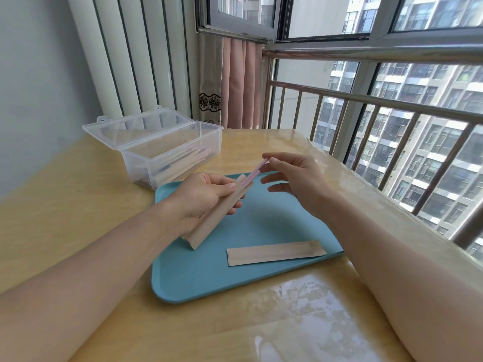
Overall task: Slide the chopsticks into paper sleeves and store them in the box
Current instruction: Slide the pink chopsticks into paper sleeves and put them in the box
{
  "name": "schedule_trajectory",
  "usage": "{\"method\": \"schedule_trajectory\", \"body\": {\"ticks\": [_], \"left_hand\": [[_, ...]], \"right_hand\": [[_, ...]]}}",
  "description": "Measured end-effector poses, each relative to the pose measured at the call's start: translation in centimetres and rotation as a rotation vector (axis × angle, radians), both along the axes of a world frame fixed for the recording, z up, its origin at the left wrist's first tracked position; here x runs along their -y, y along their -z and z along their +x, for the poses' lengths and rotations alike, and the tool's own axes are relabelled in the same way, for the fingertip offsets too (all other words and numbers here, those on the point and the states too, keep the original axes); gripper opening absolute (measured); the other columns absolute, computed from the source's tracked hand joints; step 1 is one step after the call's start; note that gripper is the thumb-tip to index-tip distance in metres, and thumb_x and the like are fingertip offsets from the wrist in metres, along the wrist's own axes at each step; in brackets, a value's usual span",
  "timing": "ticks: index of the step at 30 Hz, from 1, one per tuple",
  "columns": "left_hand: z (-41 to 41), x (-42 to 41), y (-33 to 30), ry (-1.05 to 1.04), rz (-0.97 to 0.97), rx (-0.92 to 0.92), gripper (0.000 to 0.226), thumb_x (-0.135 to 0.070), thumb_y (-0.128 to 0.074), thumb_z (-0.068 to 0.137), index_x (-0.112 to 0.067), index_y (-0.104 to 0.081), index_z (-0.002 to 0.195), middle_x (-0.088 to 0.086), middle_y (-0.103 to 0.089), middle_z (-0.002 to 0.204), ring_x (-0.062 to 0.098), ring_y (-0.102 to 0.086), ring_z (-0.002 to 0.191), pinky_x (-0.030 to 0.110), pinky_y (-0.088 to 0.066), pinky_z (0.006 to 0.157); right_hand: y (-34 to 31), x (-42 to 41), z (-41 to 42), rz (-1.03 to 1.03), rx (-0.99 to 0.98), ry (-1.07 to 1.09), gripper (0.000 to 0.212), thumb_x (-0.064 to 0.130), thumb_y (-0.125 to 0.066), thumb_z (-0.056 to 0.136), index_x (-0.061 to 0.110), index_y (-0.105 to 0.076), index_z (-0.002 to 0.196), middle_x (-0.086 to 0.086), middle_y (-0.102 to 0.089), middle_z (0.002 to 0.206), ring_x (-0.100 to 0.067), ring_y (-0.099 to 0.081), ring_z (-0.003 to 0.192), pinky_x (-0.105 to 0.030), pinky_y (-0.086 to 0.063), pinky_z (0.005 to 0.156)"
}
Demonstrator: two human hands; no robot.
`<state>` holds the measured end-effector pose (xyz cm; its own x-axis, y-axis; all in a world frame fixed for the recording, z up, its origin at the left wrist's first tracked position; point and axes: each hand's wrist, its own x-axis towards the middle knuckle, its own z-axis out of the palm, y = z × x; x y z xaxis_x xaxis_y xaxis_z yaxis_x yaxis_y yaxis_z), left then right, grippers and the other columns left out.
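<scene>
Over the smooth teal tray point(261, 280), hands sleeve slim pink chopsticks point(254, 172) in paper.

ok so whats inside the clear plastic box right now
Through the wall of the clear plastic box, with its lid open, several brown paper sleeves with pink chopstick ends lie along the bottom. The cloudy plastic blurs them, so their count cannot be told.
</scene>
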<state>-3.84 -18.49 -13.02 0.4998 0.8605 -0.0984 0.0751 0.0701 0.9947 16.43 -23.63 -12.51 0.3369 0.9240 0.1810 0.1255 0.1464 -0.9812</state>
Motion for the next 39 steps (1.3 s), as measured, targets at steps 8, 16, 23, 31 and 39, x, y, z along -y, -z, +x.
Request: {"method": "schedule_trajectory", "body": {"ticks": [8, 16, 23, 31, 39], "left_hand": [[-0.1, -0.1, 0.0, -0.003, -0.021, 0.001, 0.013, -0.007, -0.061, 0.096, -0.005, -0.073, 0.092, 0.017, -0.076, 0.093, 0.02, -0.073, 0.073, 0.026, -0.058, 0.057], [-0.1, -0.1, 0.1, 0.009, -0.029, -0.003, 0.014, -0.008, -0.061, 0.096, 0.0, -0.072, 0.101, 0.018, -0.076, 0.097, 0.018, -0.074, 0.072, 0.026, -0.058, 0.056], [-0.2, 0.1, -0.8, 0.035, 0.075, -0.045, 0.015, -0.015, -0.06, 0.098, -0.007, -0.072, 0.096, 0.018, -0.075, 0.096, 0.02, -0.071, 0.07, 0.028, -0.058, 0.06], [-4.2, -4.7, -4.5, -0.612, 0.462, -0.038, 0.012, -0.031, -0.06, 0.088, -0.021, -0.068, 0.089, -0.001, -0.073, 0.087, 0.019, -0.069, 0.085, 0.038, -0.058, 0.08], [-7.3, -7.4, -4.8, -0.705, 0.359, 0.013, 0.012, -0.026, -0.057, 0.084, -0.022, -0.068, 0.081, -0.005, -0.069, 0.064, 0.019, -0.067, 0.067, 0.043, -0.06, 0.075]], "right_hand": [[0.3, 0.4, -0.6, -0.002, 0.128, -0.071, 0.023, 0.011, -0.066, 0.096, 0.004, -0.072, 0.117, -0.013, -0.077, 0.097, -0.022, -0.073, 0.08, -0.033, -0.061, 0.07], [0.4, 0.4, -1.1, -0.013, 0.162, -0.085, 0.02, 0.007, -0.07, 0.092, 0.002, -0.074, 0.111, -0.015, -0.077, 0.092, -0.018, -0.071, 0.075, -0.028, -0.061, 0.069], [0.0, 0.4, -1.8, -0.057, -0.155, -0.102, 0.01, 0.002, -0.068, 0.091, -0.002, -0.069, 0.1, -0.012, -0.07, 0.074, -0.017, -0.066, 0.062, -0.022, -0.058, 0.063], [-5.0, -4.3, -0.5, 0.052, -0.498, 0.136, 0.002, -0.002, -0.064, 0.094, -0.003, -0.063, 0.095, -0.013, -0.07, 0.072, -0.015, -0.071, 0.059, -0.02, -0.06, 0.062], [-13.1, -15.7, -5.9, -0.121, -0.114, 0.1, 0.019, -0.001, -0.069, 0.09, -0.003, -0.067, 0.108, -0.019, -0.072, 0.088, -0.019, -0.072, 0.063, -0.026, -0.062, 0.059]]}}
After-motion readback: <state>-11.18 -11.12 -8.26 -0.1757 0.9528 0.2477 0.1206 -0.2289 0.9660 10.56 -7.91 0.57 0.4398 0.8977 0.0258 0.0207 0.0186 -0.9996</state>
